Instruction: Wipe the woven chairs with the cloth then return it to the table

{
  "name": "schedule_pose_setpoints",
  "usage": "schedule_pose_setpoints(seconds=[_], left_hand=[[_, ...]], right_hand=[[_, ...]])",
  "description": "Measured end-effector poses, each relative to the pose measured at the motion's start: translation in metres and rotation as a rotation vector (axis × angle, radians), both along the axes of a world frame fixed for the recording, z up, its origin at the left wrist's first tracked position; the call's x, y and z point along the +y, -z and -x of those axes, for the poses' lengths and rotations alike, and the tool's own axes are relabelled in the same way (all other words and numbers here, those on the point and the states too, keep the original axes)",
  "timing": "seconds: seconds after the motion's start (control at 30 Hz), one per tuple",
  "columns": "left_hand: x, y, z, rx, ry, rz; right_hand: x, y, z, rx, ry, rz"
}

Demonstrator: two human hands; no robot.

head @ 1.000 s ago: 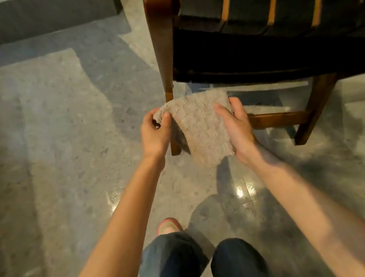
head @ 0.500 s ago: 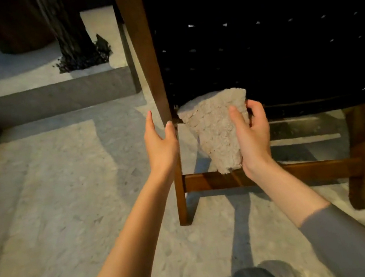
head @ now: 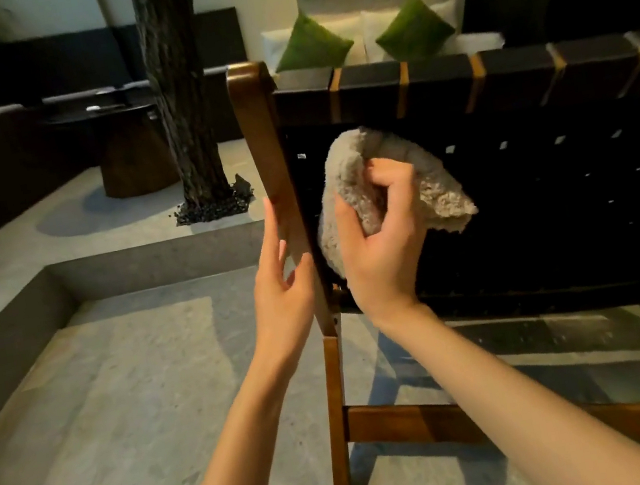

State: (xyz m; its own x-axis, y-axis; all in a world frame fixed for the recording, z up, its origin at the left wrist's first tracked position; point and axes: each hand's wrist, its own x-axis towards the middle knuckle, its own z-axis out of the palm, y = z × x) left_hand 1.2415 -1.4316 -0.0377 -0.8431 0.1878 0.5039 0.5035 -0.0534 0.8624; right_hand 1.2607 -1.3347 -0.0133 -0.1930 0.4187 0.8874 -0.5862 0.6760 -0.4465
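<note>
Beige cloth [head: 350, 182], nubby and looped like terry, bunched into a rounded wad with one ragged corner hanging to the right. Gripped in right hand [head: 383, 240], fingers curled deep into the folds, back of the hand toward the camera. Wad held against the black woven back of the chair [head: 557, 202], near its left edge and just below the top rail, where flat black straps wrap over with tan showing between them. Small light gaps dotted through the weave.

Left hand [head: 282, 291] open, fingers straight and pointing up, laid along the glossy brown wooden post [head: 262, 137] of the chair frame, thumb touching its front face; just beside the cloth, post between the two.

Grey speckled stone floor [head: 125, 402] below, stepped up at left. Rough-barked tree trunk [head: 179, 96] behind, two green cushions [head: 311, 47] farther back, round dark counter [head: 124, 118] on a wooden drum base at left.

Against the frame half a second earlier: cloth no longer hanging as a flat wedge at the lower edge of the back, now balled up and higher; right hand closed tighter; left hand as before, open beside the post.
</note>
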Motion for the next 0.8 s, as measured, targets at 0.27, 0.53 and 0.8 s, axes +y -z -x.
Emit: schedule_pose_setpoints(seconds=[0.27, 0.53, 0.8], left_hand=[[-0.024, 0.003, 0.015, -0.053, 0.134, 0.114], [-0.030, 0.003, 0.020, -0.039, 0.138, 0.134], [-0.033, -0.002, 0.017, -0.047, 0.144, 0.147]], right_hand=[[-0.009, 0.005, 0.048, -0.123, 0.151, -0.275], [-0.002, 0.033, 0.052, -0.262, 0.218, -0.339], [0.000, 0.006, 0.018, 0.009, 0.271, -0.375]])
